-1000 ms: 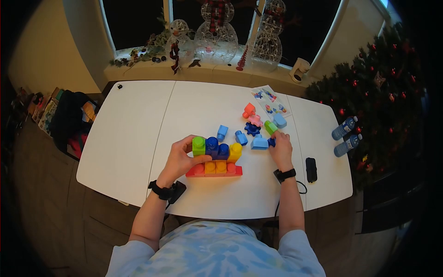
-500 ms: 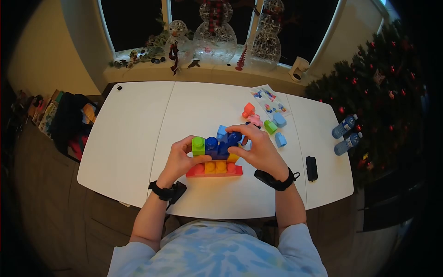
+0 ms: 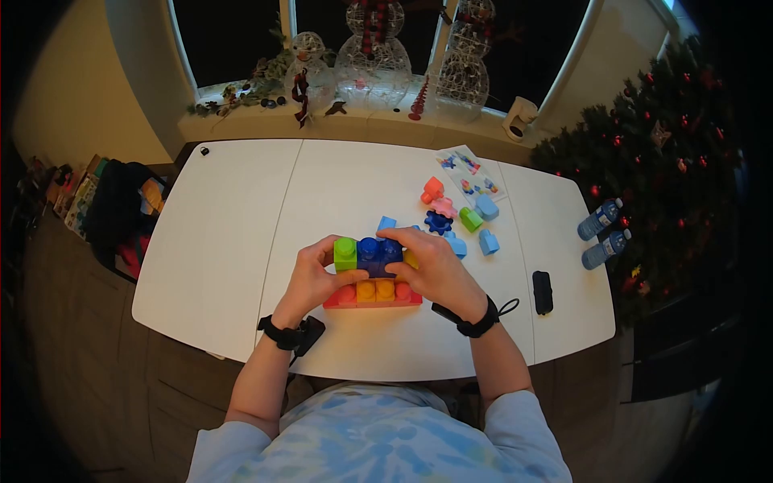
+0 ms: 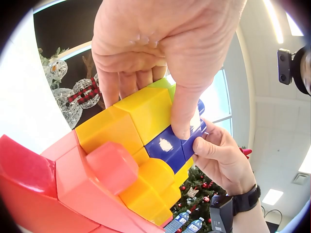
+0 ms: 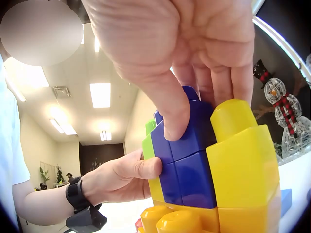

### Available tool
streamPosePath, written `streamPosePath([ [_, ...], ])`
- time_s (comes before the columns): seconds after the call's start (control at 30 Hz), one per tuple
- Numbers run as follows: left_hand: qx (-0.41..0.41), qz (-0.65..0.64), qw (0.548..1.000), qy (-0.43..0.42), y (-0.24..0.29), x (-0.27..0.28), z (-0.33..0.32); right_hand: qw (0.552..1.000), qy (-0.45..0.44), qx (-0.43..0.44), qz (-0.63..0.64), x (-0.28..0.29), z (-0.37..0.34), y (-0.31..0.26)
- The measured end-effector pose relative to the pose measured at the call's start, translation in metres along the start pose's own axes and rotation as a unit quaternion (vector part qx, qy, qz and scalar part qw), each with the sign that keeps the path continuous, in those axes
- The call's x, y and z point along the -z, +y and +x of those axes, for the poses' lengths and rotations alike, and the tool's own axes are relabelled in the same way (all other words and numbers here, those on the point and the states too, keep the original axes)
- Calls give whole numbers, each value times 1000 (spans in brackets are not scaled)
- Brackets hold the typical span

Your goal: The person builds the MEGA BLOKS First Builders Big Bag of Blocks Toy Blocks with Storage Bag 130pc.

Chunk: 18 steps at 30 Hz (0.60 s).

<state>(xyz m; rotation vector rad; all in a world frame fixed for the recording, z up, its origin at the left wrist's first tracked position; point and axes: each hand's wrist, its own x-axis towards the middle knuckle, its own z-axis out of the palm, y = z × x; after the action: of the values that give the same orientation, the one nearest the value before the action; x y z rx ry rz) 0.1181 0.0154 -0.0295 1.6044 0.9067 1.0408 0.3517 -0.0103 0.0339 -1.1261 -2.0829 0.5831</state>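
Note:
A stack of toy building blocks stands on the white table point(image 3: 217, 233), with a red and coral base point(image 3: 346, 302) and yellow blocks above it. My left hand point(image 3: 308, 278) grips the stack's left part, thumb on its near face and fingers behind, beside a lime green block point(image 3: 345, 254). My right hand point(image 3: 439, 272) pinches a dark blue block point(image 5: 198, 124) between thumb and fingers. That block sits directly over another dark blue block point(image 5: 194, 179), its lower edge right at the top. A tall yellow block point(image 5: 243, 155) stands beside it.
Right of the stack lie light blue blocks point(image 3: 489, 242), a green block point(image 3: 470, 218), a dark blue gear point(image 3: 439, 223), a pink gear point(image 3: 444, 207) and a coral block point(image 3: 432, 189). A picture sheet point(image 3: 475, 173), a black case point(image 3: 543, 292) and two water bottles point(image 3: 600, 220) lie farther right.
My right hand has picked up a dark blue block from the right, carried it left over the stack and lowered it onto the blue part. My left hand has stayed in place.

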Motion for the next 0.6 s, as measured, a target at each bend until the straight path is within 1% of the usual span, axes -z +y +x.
streamPosePath([
  [0.07, -1, 0, 1000, 1, 1, 0, 0, 1000, 1, -4, 1, -1, 0, 0],
  [0.27, 9, 1, 1000, -1, 4, 0, 0, 999, 22, 24, -11, -2, -3, 4],
  [0.33, 14, -4, 1000, -2, 3, 0, 0, 998, 12, -1, 64, 12, -1, 6],
  [0.4, 16, -3, 1000, -1, 4, 1, 0, 986, 75, -71, 134, 29, 5, 31],
  [0.43, 19, -2, 1000, -3, 4, 1, -1, 974, 132, -119, 137, 37, 8, 51],
  [0.5, 23, 2, 1000, -3, 4, 2, -2, 963, 190, -191, -3, 56, 15, 91],
  [0.53, 23, 6, 1000, -5, 5, 1, 0, 963, 192, -189, -4, 60, 10, 125],
  [0.57, 20, 6, 1000, -6, 5, 1, 0, 956, 178, -192, -132, 62, 5, 164],
  [0.6, 19, 6, 1000, -5, 4, 1, 0, 933, 162, -192, -258, 61, 4, 187],
])
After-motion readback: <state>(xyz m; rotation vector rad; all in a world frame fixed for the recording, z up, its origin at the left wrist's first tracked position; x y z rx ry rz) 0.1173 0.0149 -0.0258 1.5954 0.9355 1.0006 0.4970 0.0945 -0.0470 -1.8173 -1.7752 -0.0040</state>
